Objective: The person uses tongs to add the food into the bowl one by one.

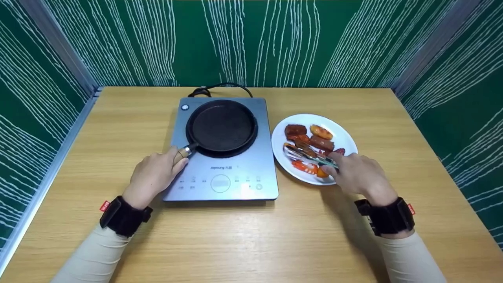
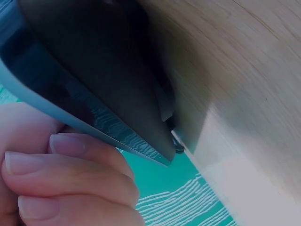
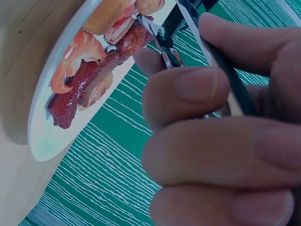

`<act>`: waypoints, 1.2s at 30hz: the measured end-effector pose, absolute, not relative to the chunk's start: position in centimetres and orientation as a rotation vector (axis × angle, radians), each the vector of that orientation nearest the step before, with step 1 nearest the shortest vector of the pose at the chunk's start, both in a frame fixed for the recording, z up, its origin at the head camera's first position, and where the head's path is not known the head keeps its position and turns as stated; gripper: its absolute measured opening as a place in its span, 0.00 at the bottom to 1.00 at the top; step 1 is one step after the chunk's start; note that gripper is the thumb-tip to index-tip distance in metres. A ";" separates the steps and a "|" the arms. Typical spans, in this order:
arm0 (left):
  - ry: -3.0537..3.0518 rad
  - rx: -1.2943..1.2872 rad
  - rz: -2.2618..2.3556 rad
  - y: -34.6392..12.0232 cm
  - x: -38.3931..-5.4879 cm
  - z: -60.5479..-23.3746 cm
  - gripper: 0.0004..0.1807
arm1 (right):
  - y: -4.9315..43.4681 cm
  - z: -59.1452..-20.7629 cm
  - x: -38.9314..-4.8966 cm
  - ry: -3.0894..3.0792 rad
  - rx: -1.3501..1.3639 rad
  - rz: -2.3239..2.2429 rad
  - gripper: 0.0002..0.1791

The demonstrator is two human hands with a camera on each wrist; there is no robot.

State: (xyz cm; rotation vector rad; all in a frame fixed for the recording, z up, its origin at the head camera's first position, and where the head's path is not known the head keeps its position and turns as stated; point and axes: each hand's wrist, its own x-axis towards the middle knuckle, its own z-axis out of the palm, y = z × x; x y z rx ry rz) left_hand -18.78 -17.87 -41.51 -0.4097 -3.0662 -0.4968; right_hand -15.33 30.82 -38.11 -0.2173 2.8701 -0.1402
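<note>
My left hand (image 1: 153, 173) grips the wooden handle (image 1: 181, 155) of a black frying pan (image 1: 224, 125), which sits on a silver induction cooktop (image 1: 251, 171). In the left wrist view its curled fingers (image 2: 70, 174) show beside the cooktop's edge; the handle is hidden there. My right hand (image 1: 361, 173) holds metal tongs (image 1: 314, 158) over a white plate (image 1: 346, 135) of food. The tongs' tips overlap brown meat strips near the plate's left side. Around them lie sausage pieces (image 1: 295, 130), a shrimp (image 1: 304, 167) and a browned yellow piece (image 1: 321, 132).
The cooktop stands on a wooden table (image 1: 243, 243), with the plate close against its right side. A black power cord (image 1: 232, 83) loops behind the cooktop. Green walls with white lines (image 1: 275, 43) enclose the table's back and sides.
</note>
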 end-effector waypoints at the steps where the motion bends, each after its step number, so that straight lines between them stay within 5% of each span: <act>1: -3.064 -0.410 -0.496 -17.9 -18.8 -41.5 0.19 | 30.9 -38.1 -15.3 2.871 -0.220 -0.139 0.31; 36: -3.044 -0.448 -0.482 -17.7 -18.7 -41.4 0.17 | 32.6 -37.6 -15.7 2.950 -0.322 -0.130 0.28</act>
